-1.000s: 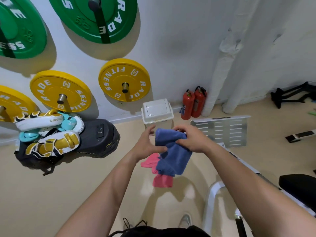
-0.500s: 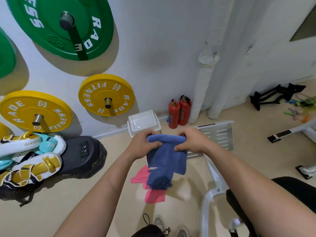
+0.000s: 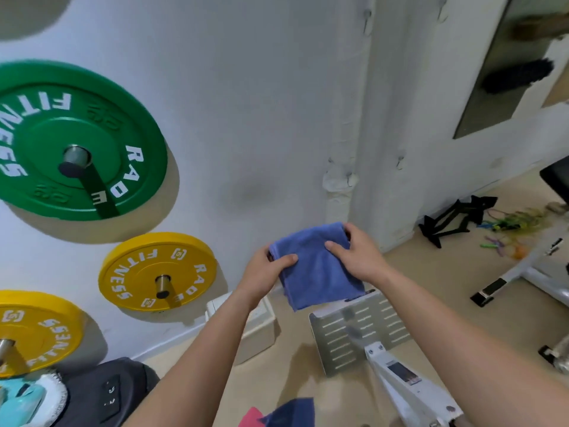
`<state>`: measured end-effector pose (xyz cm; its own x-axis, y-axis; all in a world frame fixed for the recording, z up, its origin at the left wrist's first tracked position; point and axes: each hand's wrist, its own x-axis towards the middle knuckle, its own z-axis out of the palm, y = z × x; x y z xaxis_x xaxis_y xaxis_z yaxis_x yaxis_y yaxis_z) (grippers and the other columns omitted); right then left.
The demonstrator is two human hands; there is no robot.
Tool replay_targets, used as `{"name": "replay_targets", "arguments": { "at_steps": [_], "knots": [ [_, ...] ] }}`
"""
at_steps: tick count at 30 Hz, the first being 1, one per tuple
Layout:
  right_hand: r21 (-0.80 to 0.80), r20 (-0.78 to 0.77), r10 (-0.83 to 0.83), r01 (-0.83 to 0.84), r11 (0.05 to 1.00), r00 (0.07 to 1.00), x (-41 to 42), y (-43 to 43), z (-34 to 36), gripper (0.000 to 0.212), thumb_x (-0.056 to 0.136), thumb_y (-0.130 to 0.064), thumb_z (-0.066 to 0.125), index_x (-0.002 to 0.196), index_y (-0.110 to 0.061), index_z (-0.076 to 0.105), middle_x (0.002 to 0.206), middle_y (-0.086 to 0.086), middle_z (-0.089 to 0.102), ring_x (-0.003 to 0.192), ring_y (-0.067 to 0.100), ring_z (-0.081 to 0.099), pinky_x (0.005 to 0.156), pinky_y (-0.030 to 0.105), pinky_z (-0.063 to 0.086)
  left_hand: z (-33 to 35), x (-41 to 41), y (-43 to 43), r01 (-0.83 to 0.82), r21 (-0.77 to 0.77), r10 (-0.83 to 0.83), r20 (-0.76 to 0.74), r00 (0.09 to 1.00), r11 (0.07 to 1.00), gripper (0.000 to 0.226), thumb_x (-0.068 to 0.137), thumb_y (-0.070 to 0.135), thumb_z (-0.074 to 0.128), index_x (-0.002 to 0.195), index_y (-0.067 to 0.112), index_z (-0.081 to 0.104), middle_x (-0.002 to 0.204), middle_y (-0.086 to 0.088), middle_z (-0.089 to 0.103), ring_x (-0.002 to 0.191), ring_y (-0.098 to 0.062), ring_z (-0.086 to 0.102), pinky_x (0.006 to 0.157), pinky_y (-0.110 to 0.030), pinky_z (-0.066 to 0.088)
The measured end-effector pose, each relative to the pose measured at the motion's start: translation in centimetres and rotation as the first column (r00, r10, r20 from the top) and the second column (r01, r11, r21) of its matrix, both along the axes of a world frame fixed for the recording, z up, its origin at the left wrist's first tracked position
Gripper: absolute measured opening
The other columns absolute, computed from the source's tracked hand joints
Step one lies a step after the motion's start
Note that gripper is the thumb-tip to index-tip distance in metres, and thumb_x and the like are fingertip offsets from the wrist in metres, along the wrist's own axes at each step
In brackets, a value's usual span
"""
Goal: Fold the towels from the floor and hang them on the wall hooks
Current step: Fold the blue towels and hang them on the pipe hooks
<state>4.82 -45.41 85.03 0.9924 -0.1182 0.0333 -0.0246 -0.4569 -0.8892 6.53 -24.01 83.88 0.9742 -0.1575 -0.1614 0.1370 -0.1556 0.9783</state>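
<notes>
1. Since 0.5 s ago: the blue towel [image 3: 317, 266] has been lifted higher against the wall. Its dangling tail is gone and it is now a compact folded rectangle.
2. White wall [image 3: 246, 103] fills the upper frame. Green weight plate [image 3: 77, 143] is at left, with a yellow weight plate [image 3: 157, 272] below it.
3. Towel is at frame centre, held in the air between both hands.
4. Left hand [image 3: 264, 272] pinches the towel's left edge, thumb on the front face.
5. Right hand [image 3: 360, 257] grips the upper right corner, fingers curled over the top edge.
6. Pink towel [image 3: 252, 417] lies on the floor at the bottom edge, beside a dark blue cloth [image 3: 292, 411].
7. Wall hooks: one at top [image 3: 366, 18], one right of centre [image 3: 399, 160].
</notes>
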Motion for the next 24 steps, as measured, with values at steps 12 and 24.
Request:
{"name": "replay_targets", "arguments": {
  "at_steps": [12,24],
  "knots": [
    [0.089,0.222,-0.071,0.052,0.995,0.973,21.1,-15.3,9.7,0.022,0.098,-0.035,0.056,0.116,-0.023,0.056,0.106,-0.008,0.066,0.098,0.014,0.064,0.08,0.027,0.047,10.5,19.6,-17.0,-0.023,-0.092,0.045,0.252,0.967,0.995,0.027,0.092,0.014,0.066,0.114,0.026,0.055,0.111,0.002,0.071,0.101,-0.017,0.07,0.086,-0.036,0.058],
    [0.117,0.481,-0.041,-0.018,0.993,0.876,40.0,-28.3,26.5,0.038,0.094,-0.024,0.063,0.13,-0.023,0.049,0.099,-0.019,0.057,0.089,0.0,0.058,0.074,0.017,0.044,27.2,38.7,-31.0,-0.23,-0.086,0.239,0.545,0.804,0.969,0.04,0.088,0.021,0.071,0.12,0.023,0.046,0.101,0.01,0.061,0.092,-0.008,0.064,0.077,-0.025,0.053]
  ]
}}
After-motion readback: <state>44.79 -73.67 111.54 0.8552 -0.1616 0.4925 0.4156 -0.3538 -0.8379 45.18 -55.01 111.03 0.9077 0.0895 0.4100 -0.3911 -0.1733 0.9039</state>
